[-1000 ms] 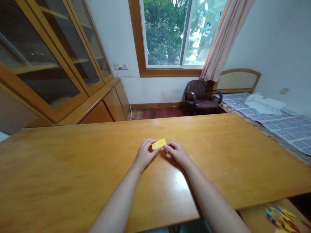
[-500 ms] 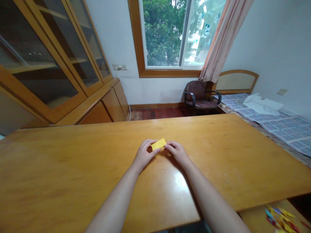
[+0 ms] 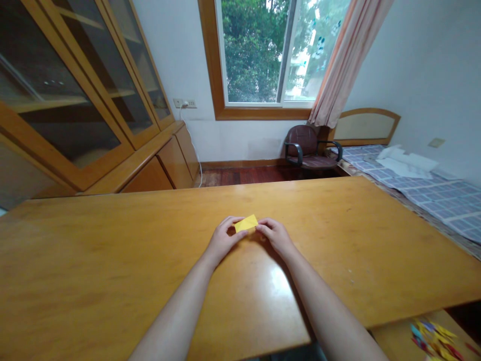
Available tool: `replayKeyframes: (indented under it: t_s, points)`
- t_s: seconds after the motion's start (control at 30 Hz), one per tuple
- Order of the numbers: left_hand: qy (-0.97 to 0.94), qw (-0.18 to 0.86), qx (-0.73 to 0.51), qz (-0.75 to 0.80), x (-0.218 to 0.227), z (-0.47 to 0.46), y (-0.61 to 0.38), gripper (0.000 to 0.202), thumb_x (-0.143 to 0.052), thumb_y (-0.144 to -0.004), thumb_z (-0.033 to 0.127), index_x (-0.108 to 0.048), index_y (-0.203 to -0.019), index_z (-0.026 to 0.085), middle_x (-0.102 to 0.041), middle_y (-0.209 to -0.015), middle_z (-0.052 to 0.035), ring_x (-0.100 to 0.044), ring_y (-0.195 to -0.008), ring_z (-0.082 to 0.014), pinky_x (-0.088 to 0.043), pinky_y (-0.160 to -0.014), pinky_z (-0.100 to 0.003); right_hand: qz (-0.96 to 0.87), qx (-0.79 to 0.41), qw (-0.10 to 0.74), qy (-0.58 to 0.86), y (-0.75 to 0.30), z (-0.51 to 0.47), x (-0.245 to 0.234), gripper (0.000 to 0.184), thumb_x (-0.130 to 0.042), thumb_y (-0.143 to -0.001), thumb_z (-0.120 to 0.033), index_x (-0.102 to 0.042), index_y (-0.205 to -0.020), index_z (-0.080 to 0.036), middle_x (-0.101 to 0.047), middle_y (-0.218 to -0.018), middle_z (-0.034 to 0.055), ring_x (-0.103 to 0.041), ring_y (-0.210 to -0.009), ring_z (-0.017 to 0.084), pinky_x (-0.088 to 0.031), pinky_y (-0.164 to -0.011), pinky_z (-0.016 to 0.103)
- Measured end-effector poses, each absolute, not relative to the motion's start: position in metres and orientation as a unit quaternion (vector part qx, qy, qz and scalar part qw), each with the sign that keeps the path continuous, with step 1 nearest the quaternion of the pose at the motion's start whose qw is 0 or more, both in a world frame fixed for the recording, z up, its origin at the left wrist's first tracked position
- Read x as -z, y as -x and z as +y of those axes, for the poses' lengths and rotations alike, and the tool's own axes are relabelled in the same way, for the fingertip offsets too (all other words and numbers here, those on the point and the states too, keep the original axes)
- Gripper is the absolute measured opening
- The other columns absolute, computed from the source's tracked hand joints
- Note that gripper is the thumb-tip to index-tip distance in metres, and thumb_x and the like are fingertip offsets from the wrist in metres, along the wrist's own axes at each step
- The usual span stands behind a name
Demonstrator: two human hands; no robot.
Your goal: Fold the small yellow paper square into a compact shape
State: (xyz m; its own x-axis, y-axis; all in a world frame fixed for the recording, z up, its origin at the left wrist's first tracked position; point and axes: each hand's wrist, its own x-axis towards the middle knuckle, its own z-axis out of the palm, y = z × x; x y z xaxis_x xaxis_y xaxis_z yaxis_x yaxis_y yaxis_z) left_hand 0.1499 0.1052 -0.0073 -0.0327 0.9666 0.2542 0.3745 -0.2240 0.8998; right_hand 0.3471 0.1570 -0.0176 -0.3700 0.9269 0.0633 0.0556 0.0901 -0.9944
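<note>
A small folded yellow paper [image 3: 246, 223] is held just above the middle of a long wooden table [image 3: 112, 260]. My left hand [image 3: 223, 240] pinches its left end, fingers curled. My right hand [image 3: 276, 236] pinches its right end in the same way. Both forearms reach in from the near edge of the table, and the paper tilts up slightly to the right.
A heap of coloured folded papers [image 3: 436, 338] lies on a lower surface at the bottom right. Beyond the table stand a dark office chair [image 3: 306, 148], a bed with a checked cover [image 3: 432, 188] on the right and glass-fronted wooden cabinets [image 3: 75, 100] on the left.
Almost nothing differs: both hands keep their pinch on the yellow paper, and the view has shifted very slightly.
</note>
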Motion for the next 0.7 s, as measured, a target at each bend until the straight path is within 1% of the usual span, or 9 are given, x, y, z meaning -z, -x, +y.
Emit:
replayKeyframes:
  t_s: [0.17,0.3,0.43,0.7]
  points:
    - [-0.616,0.33,-0.477,0.534,0.0072,0.1054,-0.1495,0.037,-0.07,-0.079,0.042,-0.068,-0.109,0.02,-0.068,-0.108,-0.0075,-0.063,-0.099,-0.0227,-0.051,-0.086,-0.033,-0.615,-0.551,0.4,0.397,-0.3468,0.1563,0.0159,0.022,-0.066,-0.074,-0.038,-0.07,-0.079,-0.017,-0.067,-0.07,0.0,-0.054,-0.06,0.013,-0.042,-0.056,0.024]
    - [-0.612,0.33,-0.48,0.535,0.0087,0.1055,-0.1491,0.037,-0.069,-0.08,0.042,-0.068,-0.11,0.02,-0.068,-0.111,-0.0081,-0.063,-0.101,-0.0232,-0.051,-0.087,-0.034,-0.614,-0.554,0.4,0.395,-0.3468,0.1559,0.0159,0.025,-0.067,-0.076,-0.041,-0.07,-0.081,-0.017,-0.067,-0.071,0.0002,-0.054,-0.058,0.012,-0.042,-0.055,0.024]
    - [-0.608,0.33,-0.48,0.54,0.0091,0.105,-0.1488,0.038,-0.069,-0.081,0.043,-0.067,-0.112,0.021,-0.068,-0.113,-0.008,-0.064,-0.102,-0.0233,-0.051,-0.087,-0.034,-0.625,-0.553,0.396,0.383,-0.3472,0.1536,0.0132,0.029,-0.065,-0.08,-0.045,-0.07,-0.085,-0.016,-0.067,-0.075,0.0016,-0.057,-0.064,0.013,-0.044,-0.057,0.023]
    - [-0.61,0.321,-0.482,0.54,0.0088,0.1053,-0.15,0.036,-0.069,-0.08,0.041,-0.068,-0.111,0.021,-0.068,-0.113,-0.0075,-0.063,-0.102,-0.0231,-0.051,-0.09,-0.036,-0.642,-0.54,0.391,0.378,-0.3479,0.15,0.0081,0.028,-0.064,-0.08,-0.042,-0.071,-0.089,-0.016,-0.07,-0.08,0.0038,-0.06,-0.071,0.015,-0.046,-0.062,0.025]
